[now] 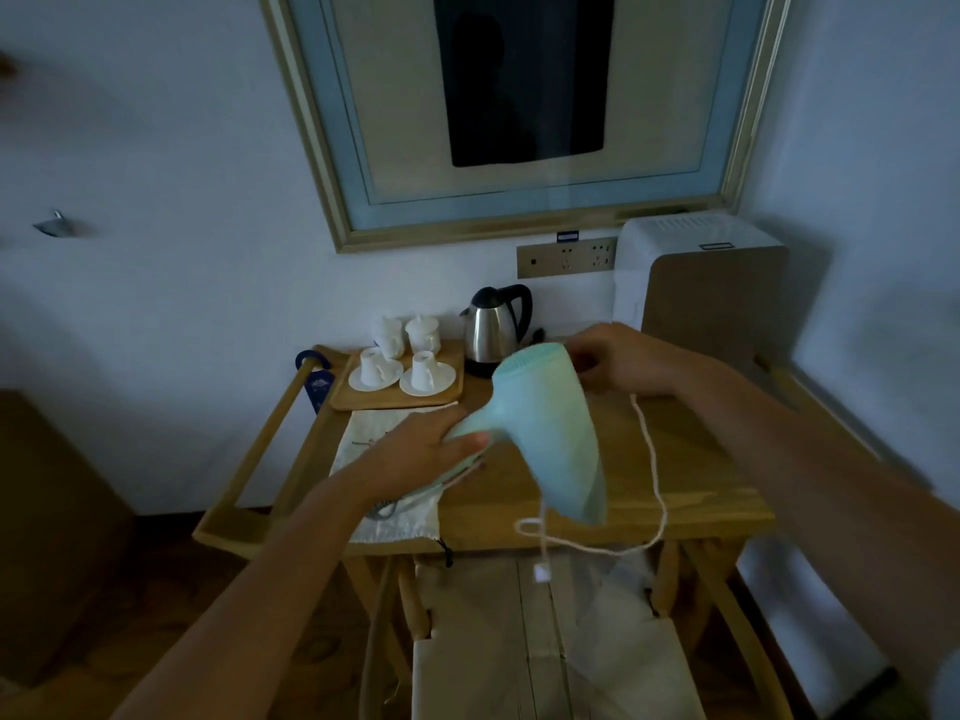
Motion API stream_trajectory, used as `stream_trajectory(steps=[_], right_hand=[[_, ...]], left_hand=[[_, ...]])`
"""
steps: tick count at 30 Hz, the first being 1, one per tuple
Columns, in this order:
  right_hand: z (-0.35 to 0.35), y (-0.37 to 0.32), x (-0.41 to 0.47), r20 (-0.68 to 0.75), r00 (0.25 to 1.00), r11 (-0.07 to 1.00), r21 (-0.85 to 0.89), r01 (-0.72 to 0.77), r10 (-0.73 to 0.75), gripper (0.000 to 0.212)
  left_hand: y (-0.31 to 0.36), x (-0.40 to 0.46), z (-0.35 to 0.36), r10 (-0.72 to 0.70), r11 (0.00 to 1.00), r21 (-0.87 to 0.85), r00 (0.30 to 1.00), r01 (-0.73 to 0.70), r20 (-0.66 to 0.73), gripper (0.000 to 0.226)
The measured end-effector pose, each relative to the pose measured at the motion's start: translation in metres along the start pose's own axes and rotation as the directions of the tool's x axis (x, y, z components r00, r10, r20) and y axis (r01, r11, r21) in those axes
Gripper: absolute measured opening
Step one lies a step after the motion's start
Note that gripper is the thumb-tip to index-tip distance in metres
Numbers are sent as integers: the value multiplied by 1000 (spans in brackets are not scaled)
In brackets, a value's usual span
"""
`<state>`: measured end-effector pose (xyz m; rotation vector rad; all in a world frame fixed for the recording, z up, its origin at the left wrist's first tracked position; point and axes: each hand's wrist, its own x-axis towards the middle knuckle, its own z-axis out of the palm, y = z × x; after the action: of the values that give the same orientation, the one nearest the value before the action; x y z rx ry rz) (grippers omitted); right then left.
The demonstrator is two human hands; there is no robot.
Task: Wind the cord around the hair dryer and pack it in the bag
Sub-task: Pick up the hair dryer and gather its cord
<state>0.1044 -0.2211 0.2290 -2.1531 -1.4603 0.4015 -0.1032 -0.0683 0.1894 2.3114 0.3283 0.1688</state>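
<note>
A pale mint hair dryer is held in the air over the wooden table, its barrel slanting down to the right. My left hand grips its handle. My right hand is closed on the white cord just behind the dryer's rear grille. The cord hangs down in a long loop past the table's front edge and ends in a small white plug. A white drawstring bag lies flat on the table under my left hand.
A wooden tray with white cups and saucers stands at the back left, a steel kettle beside it. A white appliance sits at the back right. A cushioned chair stands in front of the table.
</note>
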Motion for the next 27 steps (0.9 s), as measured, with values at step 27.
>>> stream_trajectory(steps=[27], right_hand=[[103, -31, -39, -369, 929, 936, -340, -94, -41, 36]], left_hand=[[-26, 8, 28, -323, 938, -243, 880, 249, -348, 36]])
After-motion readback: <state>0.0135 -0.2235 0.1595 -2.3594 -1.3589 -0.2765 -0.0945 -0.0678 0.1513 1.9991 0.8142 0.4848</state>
